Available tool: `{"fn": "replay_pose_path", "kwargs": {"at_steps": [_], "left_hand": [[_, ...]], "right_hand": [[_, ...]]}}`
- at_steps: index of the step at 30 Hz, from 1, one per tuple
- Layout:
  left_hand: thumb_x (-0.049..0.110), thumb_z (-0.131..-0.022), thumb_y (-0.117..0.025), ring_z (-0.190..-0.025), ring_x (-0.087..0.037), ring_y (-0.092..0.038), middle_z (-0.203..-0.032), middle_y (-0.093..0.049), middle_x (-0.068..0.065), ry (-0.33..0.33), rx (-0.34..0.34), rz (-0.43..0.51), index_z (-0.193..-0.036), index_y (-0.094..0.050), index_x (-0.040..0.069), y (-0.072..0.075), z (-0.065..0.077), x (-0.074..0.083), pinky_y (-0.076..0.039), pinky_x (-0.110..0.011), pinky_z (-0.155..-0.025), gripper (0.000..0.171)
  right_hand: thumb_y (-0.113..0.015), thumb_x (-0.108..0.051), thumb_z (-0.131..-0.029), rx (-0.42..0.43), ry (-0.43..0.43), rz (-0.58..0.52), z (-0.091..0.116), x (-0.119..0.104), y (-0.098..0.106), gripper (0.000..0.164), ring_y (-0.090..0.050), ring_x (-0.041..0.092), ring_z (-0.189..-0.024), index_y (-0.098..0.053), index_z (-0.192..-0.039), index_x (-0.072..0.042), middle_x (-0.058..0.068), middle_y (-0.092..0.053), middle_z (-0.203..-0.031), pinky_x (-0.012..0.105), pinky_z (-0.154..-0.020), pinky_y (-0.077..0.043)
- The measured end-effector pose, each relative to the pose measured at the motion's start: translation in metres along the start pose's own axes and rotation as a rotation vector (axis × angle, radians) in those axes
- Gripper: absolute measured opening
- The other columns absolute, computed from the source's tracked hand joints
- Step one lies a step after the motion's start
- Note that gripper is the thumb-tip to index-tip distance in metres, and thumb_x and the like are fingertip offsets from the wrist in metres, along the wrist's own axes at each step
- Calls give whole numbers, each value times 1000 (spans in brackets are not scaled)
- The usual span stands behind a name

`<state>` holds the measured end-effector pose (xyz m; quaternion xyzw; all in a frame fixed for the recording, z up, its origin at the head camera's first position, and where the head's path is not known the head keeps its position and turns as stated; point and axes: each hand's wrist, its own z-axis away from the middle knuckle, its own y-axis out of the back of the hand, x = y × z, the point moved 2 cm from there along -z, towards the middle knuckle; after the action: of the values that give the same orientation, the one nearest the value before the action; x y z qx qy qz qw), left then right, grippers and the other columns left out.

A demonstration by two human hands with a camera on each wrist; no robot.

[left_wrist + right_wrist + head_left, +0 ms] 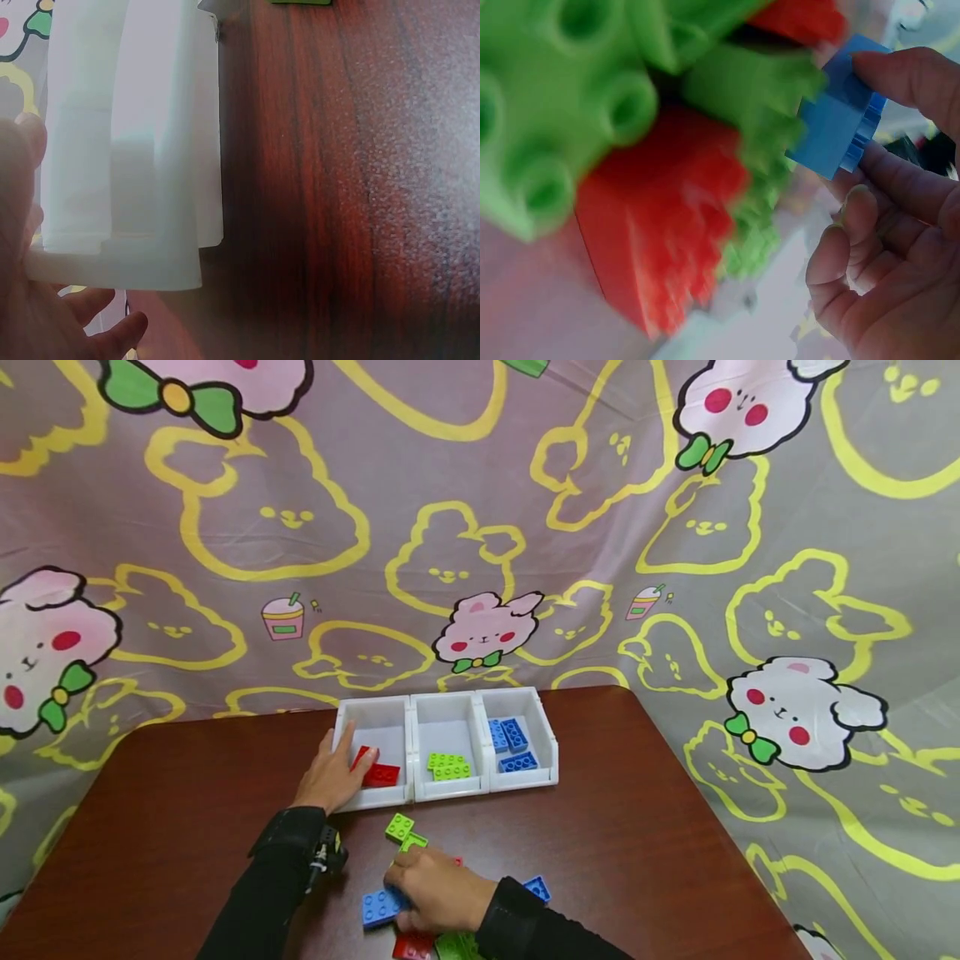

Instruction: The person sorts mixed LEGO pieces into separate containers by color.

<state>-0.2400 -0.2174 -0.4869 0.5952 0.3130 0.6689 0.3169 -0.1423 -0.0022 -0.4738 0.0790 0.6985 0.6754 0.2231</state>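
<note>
My left hand grips the left side wall of a white bin, thumb over the inside and fingers along the outside. Inside that bin lie red toy building bricks. With thumb and fingertips my right hand pinches a blue brick over a loose pile on the table. Around this hand are a green brick, a red brick, green bricks and another blue brick. The hand and sleeve hide part of the pile.
Two more white bins adjoin the first: the middle one holds green bricks, the right one blue bricks. They stand near the back of the brown wooden table. A patterned cloth hangs behind.
</note>
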Motion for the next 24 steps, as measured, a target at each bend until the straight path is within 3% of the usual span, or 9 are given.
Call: {"fn": "replay_pose_path", "kwargs": {"at_steps": [4, 7, 11, 15, 19, 24], "left_hand": [[51, -103, -47, -142, -60, -19, -163, -1, -31, 10, -7, 7, -163, -7, 13, 0, 0, -1, -22, -75, -109, 82], [51, -102, -48, -143, -59, -19, -164, 0, -31, 19, -15, 12, -163, -7, 13, 0, -1, -1, -22, -75, -109, 82], [49, -103, -49, -143, -58, -19, -164, -2, -31, 17, -11, 9, -163, -9, 13, 1, -1, 0, -22, -74, -110, 81], [48, -103, -49, -142, -59, -23, -163, -4, -32, 5, -4, -1, -163, -10, 12, 1, -1, 0, -23, -75, -109, 80], [49, -103, -49, -141, -59, -25, -163, -5, -32, 2, 0, -11, -163, -10, 13, 0, -1, 0, -25, -74, -109, 80], [49, -103, -49, -141, -58, -24, -163, -6, -31, 0, 11, -5, -163, -10, 12, 0, -1, -1, -25, -74, -109, 80]], "right_hand": [[-84, -30, -83, 144, -64, -30, 11, 11, 25, 37, -58, 2, -88, -72, -111, -10, -3, -67, -101, 15, -78, -46], [-85, -24, -80, 292, -171, -93, 23, 30, 49, 36, -59, 7, -84, -72, -109, -6, 1, -67, -97, 16, -72, -47], [-84, -16, -81, 528, -412, -186, 37, 69, 72, 36, -59, 15, -81, -71, -111, 0, 9, -67, -98, 25, -68, -51], [-82, -15, -83, 695, -711, -196, 46, 115, 74, 39, -65, 27, -87, -70, -113, 5, 19, -68, -105, 41, -74, -57], [-80, -14, -83, 695, -919, -200, 47, 151, 63, 36, -68, 36, -91, -69, -110, 7, 23, -69, -105, 48, -80, -57], [-79, -8, -78, 635, -962, -162, 40, 172, 47, 26, -67, 38, -84, -67, -96, 6, 22, -68, -92, 50, -76, -55]]}}
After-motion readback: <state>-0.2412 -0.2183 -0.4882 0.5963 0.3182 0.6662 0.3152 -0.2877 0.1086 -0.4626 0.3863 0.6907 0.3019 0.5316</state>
